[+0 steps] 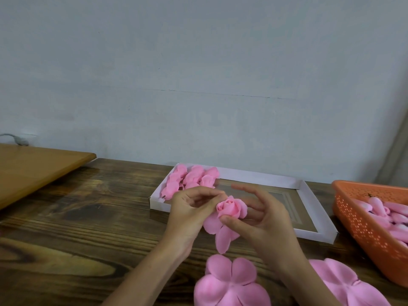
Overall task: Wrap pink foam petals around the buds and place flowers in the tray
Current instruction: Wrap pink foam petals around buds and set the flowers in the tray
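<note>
Because foam petals tend to spring back unless they are pressed in place, the half-wrapped flower (230, 207) is held between both hands, raised above the surface (88, 217) and just on the near side of the white tray (254, 176). It is pinched from the left by the curled fingers of the left hand (192, 209). A petal is pressed against its near side by the thumb of the right hand (262, 219), whose fingers are spread behind it as a backing. The bud's tight centre is turned up towards the camera, presumably so that the wrap can be checked as it is made. Two loose petals are left hanging below, not yet folded up, so the step in hand is judged to be mid-wrap.

The finished flowers (191, 180) are packed into the far-left corner of the tray, probably so that the remainder can be filled in order. The orange basket (362, 219) of bare buds (388, 214) is set at the right. Flat petal sheets (231, 281) are laid at the near edge, directly below the hands. Both supplies are thus kept within easy reach. A paler wooden board (33, 168) is seen at the far left, well apart from the work.
</note>
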`<action>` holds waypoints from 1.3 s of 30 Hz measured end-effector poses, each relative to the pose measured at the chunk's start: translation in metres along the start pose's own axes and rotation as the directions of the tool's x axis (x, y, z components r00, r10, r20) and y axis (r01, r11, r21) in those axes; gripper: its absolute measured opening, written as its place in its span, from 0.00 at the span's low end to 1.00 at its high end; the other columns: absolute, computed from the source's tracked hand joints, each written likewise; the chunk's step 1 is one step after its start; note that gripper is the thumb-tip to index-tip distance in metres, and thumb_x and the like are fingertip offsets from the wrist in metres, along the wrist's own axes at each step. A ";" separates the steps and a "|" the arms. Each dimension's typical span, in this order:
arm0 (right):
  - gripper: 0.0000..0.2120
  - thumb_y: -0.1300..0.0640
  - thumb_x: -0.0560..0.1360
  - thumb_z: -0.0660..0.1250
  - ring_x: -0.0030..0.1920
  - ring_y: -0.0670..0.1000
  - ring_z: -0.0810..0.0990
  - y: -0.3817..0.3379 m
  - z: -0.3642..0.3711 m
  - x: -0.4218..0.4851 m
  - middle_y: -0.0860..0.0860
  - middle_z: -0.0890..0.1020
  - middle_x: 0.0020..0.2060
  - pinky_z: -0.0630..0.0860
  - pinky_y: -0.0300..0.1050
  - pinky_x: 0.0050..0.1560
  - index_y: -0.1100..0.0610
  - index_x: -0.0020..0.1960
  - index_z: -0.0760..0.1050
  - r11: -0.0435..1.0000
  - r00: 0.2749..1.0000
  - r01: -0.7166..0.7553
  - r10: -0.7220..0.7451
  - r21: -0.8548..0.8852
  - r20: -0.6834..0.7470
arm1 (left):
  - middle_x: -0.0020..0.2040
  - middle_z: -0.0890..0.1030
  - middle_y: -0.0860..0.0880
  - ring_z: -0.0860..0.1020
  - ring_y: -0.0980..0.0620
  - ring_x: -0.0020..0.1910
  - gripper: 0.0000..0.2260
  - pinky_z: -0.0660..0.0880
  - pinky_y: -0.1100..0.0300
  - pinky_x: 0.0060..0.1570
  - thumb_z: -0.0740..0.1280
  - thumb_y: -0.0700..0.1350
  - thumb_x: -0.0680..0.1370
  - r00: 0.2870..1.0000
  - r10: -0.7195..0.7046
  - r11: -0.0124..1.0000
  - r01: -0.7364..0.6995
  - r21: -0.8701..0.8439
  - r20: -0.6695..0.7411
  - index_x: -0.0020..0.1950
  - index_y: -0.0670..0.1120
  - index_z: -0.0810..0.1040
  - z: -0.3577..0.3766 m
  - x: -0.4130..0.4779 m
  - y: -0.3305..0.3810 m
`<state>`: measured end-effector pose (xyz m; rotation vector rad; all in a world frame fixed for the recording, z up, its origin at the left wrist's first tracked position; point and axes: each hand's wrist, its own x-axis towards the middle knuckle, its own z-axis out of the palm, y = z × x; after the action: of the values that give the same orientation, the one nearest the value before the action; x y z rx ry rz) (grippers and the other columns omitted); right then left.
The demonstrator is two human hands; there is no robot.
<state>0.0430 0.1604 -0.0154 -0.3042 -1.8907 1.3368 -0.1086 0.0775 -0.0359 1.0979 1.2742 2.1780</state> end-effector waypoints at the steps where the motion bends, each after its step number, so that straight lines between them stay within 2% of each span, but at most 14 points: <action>1: 0.23 0.63 0.67 0.83 0.49 0.49 0.89 0.000 -0.001 0.000 0.47 0.89 0.48 0.86 0.48 0.42 0.42 0.56 0.82 1.000 1.000 -0.002 0.002 -0.018 -0.002 | 0.46 0.88 0.45 0.87 0.49 0.48 0.12 0.82 0.60 0.48 0.81 0.54 0.67 1.000 0.002 1.000 -0.002 0.010 -0.007 0.45 0.49 0.89 0.000 0.000 0.001; 4: 0.16 0.60 0.69 0.82 0.49 0.49 0.88 0.002 -0.006 0.003 0.48 0.89 0.48 0.86 0.51 0.46 0.51 0.54 0.85 0.999 1.000 -0.005 0.005 -0.038 0.001 | 0.51 0.88 0.45 0.85 0.46 0.54 0.21 0.83 0.53 0.54 0.80 0.62 0.68 1.000 -0.026 1.000 0.026 0.001 -0.004 0.53 0.49 0.89 -0.001 0.002 0.006; 7: 0.11 0.61 0.69 0.80 0.48 0.51 0.89 0.002 -0.011 0.005 0.51 0.89 0.46 0.85 0.45 0.45 0.55 0.51 0.85 0.998 0.998 0.007 -0.003 0.055 -0.069 | 0.57 0.87 0.45 0.84 0.45 0.60 0.21 0.81 0.51 0.58 0.78 0.56 0.72 0.991 -0.121 0.991 0.116 0.074 0.064 0.62 0.50 0.85 -0.005 0.003 0.006; 10: 0.09 0.61 0.69 0.79 0.47 0.53 0.89 0.002 -0.014 0.006 0.53 0.89 0.46 0.84 0.42 0.44 0.54 0.49 0.85 0.989 0.991 0.000 0.019 0.148 -0.130 | 0.58 0.87 0.43 0.84 0.42 0.61 0.21 0.81 0.48 0.60 0.78 0.49 0.71 0.952 -0.292 0.955 0.284 0.086 0.096 0.63 0.45 0.85 -0.005 0.002 -0.001; 14: 0.11 0.57 0.69 0.79 0.49 0.54 0.88 0.002 -0.016 0.007 0.55 0.88 0.48 0.83 0.42 0.43 0.56 0.50 0.85 0.978 0.989 -0.027 0.056 0.206 -0.139 | 0.58 0.86 0.38 0.86 0.44 0.57 0.21 0.83 0.56 0.48 0.81 0.45 0.71 0.881 -0.454 0.873 0.469 -0.134 0.129 0.61 0.39 0.84 -0.002 0.000 -0.001; 18: 0.12 0.55 0.68 0.79 0.50 0.53 0.88 0.001 -0.016 0.008 0.55 0.88 0.49 0.83 0.42 0.43 0.56 0.50 0.85 0.970 0.991 -0.037 0.067 0.239 -0.117 | 0.59 0.85 0.36 0.86 0.44 0.55 0.14 0.83 0.57 0.47 0.78 0.43 0.72 0.828 -0.529 0.792 0.560 -0.242 0.186 0.56 0.40 0.87 -0.005 0.001 -0.001; 22: 0.13 0.57 0.68 0.79 0.50 0.53 0.88 0.002 -0.016 0.008 0.55 0.88 0.49 0.83 0.42 0.44 0.58 0.51 0.84 0.977 0.994 -0.038 0.059 0.208 -0.095 | 0.54 0.86 0.36 0.87 0.45 0.50 0.10 0.83 0.57 0.45 0.79 0.42 0.69 0.865 -0.488 0.814 0.500 -0.294 0.119 0.49 0.40 0.89 -0.003 0.002 -0.003; 24: 0.15 0.59 0.67 0.79 0.49 0.53 0.88 0.003 -0.015 0.008 0.54 0.88 0.48 0.84 0.42 0.44 0.60 0.52 0.83 0.986 0.996 -0.040 0.053 0.165 -0.072 | 0.54 0.86 0.36 0.87 0.44 0.51 0.12 0.83 0.57 0.47 0.79 0.43 0.68 0.897 -0.436 0.852 0.437 -0.289 0.070 0.49 0.39 0.89 -0.003 0.003 -0.003; 27: 0.14 0.62 0.68 0.80 0.47 0.52 0.89 0.002 -0.013 0.007 0.52 0.89 0.46 0.84 0.41 0.43 0.59 0.52 0.83 0.998 1.000 -0.022 0.023 0.061 -0.013 | 0.55 0.86 0.36 0.85 0.43 0.55 0.18 0.82 0.55 0.52 0.82 0.49 0.67 0.944 -0.329 0.926 0.325 -0.192 0.011 0.52 0.40 0.88 0.000 0.001 -0.003; 31: 0.12 0.67 0.69 0.80 0.45 0.48 0.88 0.000 -0.009 0.005 0.50 0.88 0.44 0.82 0.39 0.41 0.58 0.50 0.84 1.000 0.999 0.021 -0.020 -0.022 0.038 | 0.46 0.87 0.44 0.85 0.49 0.48 0.18 0.81 0.53 0.51 0.81 0.55 0.64 0.976 -0.193 0.981 0.192 -0.019 -0.101 0.48 0.46 0.89 0.008 -0.002 -0.004; 34: 0.12 0.63 0.68 0.80 0.45 0.48 0.88 -0.004 -0.009 0.004 0.50 0.88 0.44 0.82 0.38 0.42 0.58 0.50 0.84 0.998 0.998 0.052 -0.051 -0.023 0.046 | 0.46 0.88 0.44 0.86 0.48 0.47 0.14 0.82 0.55 0.47 0.83 0.53 0.67 0.981 -0.131 0.991 0.133 0.002 -0.144 0.47 0.48 0.89 0.008 -0.004 -0.005; 39: 0.12 0.55 0.67 0.80 0.48 0.49 0.88 -0.010 -0.014 0.003 0.47 0.88 0.46 0.83 0.39 0.45 0.51 0.50 0.84 0.993 0.994 0.089 -0.083 -0.077 0.072 | 0.45 0.88 0.44 0.86 0.47 0.47 0.15 0.81 0.56 0.46 0.81 0.55 0.67 0.983 -0.115 0.993 0.117 0.004 -0.146 0.46 0.47 0.89 0.007 -0.006 -0.004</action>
<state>0.0532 0.1674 -0.0038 -0.2169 -1.9955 1.2306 -0.0992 0.0799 -0.0401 0.8589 1.3793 2.1991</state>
